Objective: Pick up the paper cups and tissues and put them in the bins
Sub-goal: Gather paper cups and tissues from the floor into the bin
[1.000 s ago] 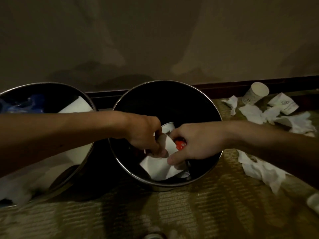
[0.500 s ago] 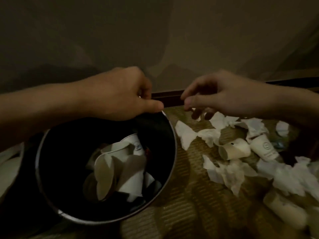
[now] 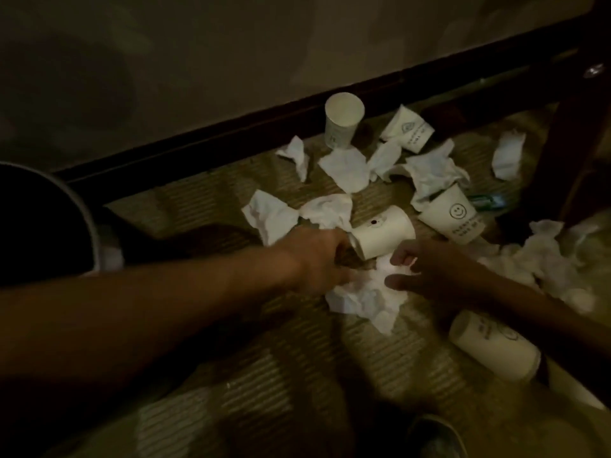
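Note:
A white paper cup [image 3: 385, 230] lies on its side on the carpet. My left hand [image 3: 319, 259] reaches its open end, fingers curled at the rim; the grip itself is hidden. My right hand [image 3: 429, 271] hovers with spread, loosely bent fingers and thumb over a crumpled white tissue [image 3: 362, 297] just below that cup, holding nothing. Several more tissues [image 3: 345, 168] lie scattered around. Other cups are an upright one [image 3: 342, 122] by the baseboard, a smiley-face one [image 3: 453, 218] and one on its side [image 3: 492, 345] under my right forearm. The bin's rim [image 3: 90, 226] shows at the far left.
A crushed cup [image 3: 408, 128] lies near the dark baseboard [image 3: 231, 133]. A dark wooden furniture leg [image 3: 582, 127] stands at the right, with a tissue pile [image 3: 545, 256] beside it. A shoe tip [image 3: 436, 438] shows at the bottom edge.
Both hands left the bin and moved right and down to the litter on the carpet. The view swung right, so the bin now sits at the left edge.

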A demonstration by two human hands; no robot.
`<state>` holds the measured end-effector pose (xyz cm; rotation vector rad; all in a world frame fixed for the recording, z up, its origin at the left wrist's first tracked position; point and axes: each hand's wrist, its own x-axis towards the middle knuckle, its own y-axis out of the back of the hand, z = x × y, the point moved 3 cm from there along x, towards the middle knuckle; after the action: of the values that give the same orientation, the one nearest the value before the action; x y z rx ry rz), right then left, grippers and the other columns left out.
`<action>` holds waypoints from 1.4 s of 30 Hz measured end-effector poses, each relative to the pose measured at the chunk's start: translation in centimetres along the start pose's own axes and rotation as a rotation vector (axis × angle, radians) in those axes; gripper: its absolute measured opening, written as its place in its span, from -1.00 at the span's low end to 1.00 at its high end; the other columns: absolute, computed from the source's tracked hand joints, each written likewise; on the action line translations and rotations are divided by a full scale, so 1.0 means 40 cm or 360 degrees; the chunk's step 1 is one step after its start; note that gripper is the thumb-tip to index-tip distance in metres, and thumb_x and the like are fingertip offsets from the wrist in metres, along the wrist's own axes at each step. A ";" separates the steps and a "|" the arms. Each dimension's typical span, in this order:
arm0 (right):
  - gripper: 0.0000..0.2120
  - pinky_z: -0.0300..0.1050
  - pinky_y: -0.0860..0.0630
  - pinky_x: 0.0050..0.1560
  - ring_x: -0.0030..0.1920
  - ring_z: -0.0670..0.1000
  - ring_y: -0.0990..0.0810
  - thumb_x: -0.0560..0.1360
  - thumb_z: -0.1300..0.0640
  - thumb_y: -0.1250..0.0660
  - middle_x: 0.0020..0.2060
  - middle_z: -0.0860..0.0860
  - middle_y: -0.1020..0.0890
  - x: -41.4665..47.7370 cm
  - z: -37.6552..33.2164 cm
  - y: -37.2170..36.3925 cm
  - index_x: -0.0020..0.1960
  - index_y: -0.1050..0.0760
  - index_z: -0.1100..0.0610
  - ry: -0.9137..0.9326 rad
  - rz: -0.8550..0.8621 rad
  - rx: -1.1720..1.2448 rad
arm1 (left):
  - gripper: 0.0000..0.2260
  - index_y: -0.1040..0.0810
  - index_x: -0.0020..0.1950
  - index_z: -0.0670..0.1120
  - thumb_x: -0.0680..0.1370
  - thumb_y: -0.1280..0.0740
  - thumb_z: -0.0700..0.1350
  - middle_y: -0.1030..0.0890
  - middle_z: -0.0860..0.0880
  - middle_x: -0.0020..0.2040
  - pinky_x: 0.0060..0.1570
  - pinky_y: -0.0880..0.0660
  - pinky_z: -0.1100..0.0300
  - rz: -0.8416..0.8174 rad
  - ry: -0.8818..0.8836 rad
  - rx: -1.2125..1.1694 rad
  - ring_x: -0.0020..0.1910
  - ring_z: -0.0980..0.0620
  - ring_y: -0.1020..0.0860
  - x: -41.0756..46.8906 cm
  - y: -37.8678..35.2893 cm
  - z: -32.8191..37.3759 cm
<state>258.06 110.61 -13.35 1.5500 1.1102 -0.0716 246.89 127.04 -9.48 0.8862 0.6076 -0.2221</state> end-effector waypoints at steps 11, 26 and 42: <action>-0.69 -0.11 -0.52 0.05 0.07 -0.03 -0.54 0.43 0.06 -0.47 0.09 -0.08 -0.45 0.001 0.095 -0.151 0.16 -0.57 0.01 -0.0074 0.0574 0.0687 | -0.74 -0.49 0.22 0.10 0.56 -0.32 0.09 -0.34 0.06 0.11 0.12 -0.33 0.19 0.0829 0.0230 -0.0832 0.17 0.03 -0.35 0.091 -0.295 -0.012; -0.62 -0.04 -0.60 0.05 -0.02 -0.05 -0.69 0.56 -0.20 -0.21 -0.09 -0.01 -0.72 -0.025 -0.193 -0.182 -0.04 -0.65 0.05 -0.0215 -0.0275 0.2198 | -0.69 -0.59 -0.11 0.02 0.48 -0.25 0.24 -0.61 -0.09 0.02 0.11 -0.54 -0.12 0.1615 0.0786 -0.2107 0.01 -0.01 -0.59 0.036 -0.269 -0.022; -0.90 -0.08 -0.64 -0.24 -0.25 -0.06 -0.69 0.44 -0.01 -0.46 -0.22 -0.06 -0.68 -0.014 -0.199 -0.129 -0.13 -0.54 -0.08 0.0356 0.0110 0.1613 | -0.75 -0.55 -0.07 -0.03 0.66 -0.11 -0.09 -0.62 0.00 -0.32 -0.31 -0.49 0.14 0.1706 0.0711 -0.2583 -0.33 0.03 -0.56 0.024 -0.130 -0.065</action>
<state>250.28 115.99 -14.22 2.5379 1.2687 -0.4835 244.43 125.91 -14.71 -0.4480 0.4362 1.3241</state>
